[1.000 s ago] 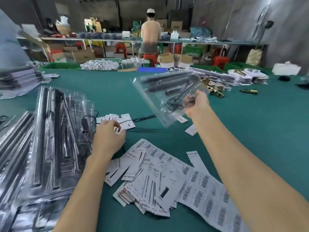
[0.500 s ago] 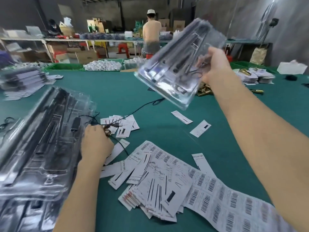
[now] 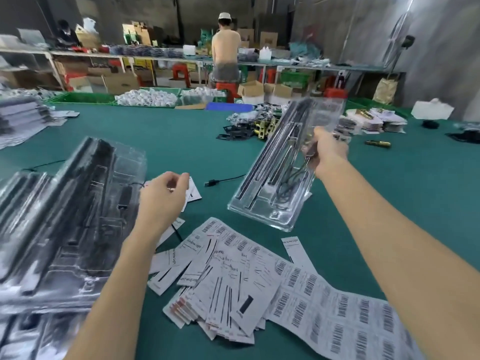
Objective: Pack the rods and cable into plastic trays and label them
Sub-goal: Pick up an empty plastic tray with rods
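Right hand point(image 3: 327, 152) grips a clear tray point(image 3: 283, 167) of rods, tilted above the table point(image 3: 161, 136). Left hand point(image 3: 162, 196), fingers curled, hovers over cards point(image 3: 193, 194); whether it holds anything is unclear.

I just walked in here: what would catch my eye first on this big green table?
Probably the clear plastic tray of black rods and cable, tilted up in the right hand. Below it sprawl white barcode label sheets, and shiny packed trays pile up at left, beside the left hand.

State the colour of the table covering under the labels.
The table covering is dark teal green, plain and unpatterned; the head view shows it.
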